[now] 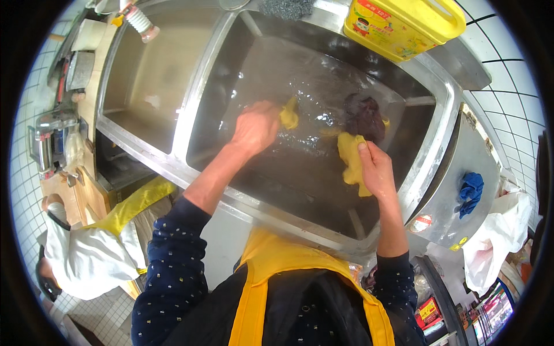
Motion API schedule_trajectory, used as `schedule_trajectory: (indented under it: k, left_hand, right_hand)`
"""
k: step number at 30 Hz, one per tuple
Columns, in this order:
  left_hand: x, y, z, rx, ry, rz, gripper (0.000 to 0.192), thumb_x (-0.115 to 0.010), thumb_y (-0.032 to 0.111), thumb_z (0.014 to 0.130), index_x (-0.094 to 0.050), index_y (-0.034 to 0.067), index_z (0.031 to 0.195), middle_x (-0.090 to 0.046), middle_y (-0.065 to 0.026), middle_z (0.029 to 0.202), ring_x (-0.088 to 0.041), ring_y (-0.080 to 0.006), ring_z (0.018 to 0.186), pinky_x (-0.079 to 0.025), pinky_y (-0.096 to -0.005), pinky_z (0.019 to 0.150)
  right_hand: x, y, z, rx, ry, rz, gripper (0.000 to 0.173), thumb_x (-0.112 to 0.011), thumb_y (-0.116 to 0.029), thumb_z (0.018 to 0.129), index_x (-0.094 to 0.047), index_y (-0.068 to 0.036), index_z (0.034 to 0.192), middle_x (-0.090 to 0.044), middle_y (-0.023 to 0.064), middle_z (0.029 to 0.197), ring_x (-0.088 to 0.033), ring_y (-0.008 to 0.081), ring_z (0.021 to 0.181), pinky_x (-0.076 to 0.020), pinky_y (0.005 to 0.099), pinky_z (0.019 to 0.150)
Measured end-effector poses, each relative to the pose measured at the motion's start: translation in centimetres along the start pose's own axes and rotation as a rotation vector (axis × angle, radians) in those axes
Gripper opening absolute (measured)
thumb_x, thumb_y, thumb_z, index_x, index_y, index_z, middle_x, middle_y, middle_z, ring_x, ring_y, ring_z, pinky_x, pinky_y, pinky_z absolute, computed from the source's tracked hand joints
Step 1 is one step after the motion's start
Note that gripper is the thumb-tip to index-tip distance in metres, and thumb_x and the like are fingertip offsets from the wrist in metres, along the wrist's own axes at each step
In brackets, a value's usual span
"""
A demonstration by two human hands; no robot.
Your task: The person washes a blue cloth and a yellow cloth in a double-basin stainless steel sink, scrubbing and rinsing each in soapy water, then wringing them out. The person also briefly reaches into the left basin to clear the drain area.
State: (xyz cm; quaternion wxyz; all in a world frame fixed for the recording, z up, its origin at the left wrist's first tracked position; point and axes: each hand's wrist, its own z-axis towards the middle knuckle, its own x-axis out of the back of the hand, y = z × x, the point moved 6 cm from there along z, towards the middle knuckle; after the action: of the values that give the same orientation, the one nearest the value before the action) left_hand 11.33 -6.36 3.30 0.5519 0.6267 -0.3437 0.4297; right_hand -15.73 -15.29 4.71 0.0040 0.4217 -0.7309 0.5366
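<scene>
My right hand (378, 168) grips a wet yellow cloth (351, 158) over the right part of a steel sink basin (277, 197) that holds water. A dark maroon cloth (365, 114) lies in the water just beyond that hand, with a bit of yellow at its edge. Left of it, my left hand (258, 125) is at the water, its fingertips partly hidden. Beside those fingers a small yellow piece of cloth (290, 114) shows above the surface; whether the hand holds it I cannot tell.
Cloudy water fills a second basin (160, 82) on the left. A yellow plastic jug (402, 26) and a grey scouring pad (286, 8) sit at the far rim. On the right, a blue cloth (471, 194) lies on a metal surface near a white plastic bag (497, 238). A co-worker (93, 259) stands at left.
</scene>
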Motion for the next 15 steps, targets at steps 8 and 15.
schedule_trajectory:
  k: [8,15]
  left_hand:
    - [7.3,4.0,-0.9,-0.061,0.194,0.009,0.025,-0.059,0.005,0.083,-0.07,0.005,0.106,-0.065,-0.0113,0.107,-0.063,-0.0298,0.093,-0.054,-0.0395,0.077]
    - [7.2,3.3,-1.1,0.067,0.113,-0.232,0.029,-0.056,-0.002,0.081,-0.07,0.005,0.106,-0.063,-0.0099,0.09,-0.062,-0.0282,0.081,-0.053,-0.0364,0.068]
  right_hand:
    - [-3.0,-1.6,1.6,0.023,-0.01,0.201,0.032,-0.051,-0.029,0.1,-0.063,0.0,0.106,-0.058,0.0125,0.074,-0.052,0.0131,0.069,-0.0456,0.0311,0.067]
    - [-6.1,-1.3,3.1,-0.034,-0.11,0.133,0.039,-0.049,-0.036,0.099,-0.063,0.0,0.1,-0.063,0.0157,0.078,-0.057,0.0212,0.07,-0.0468,0.0341,0.069]
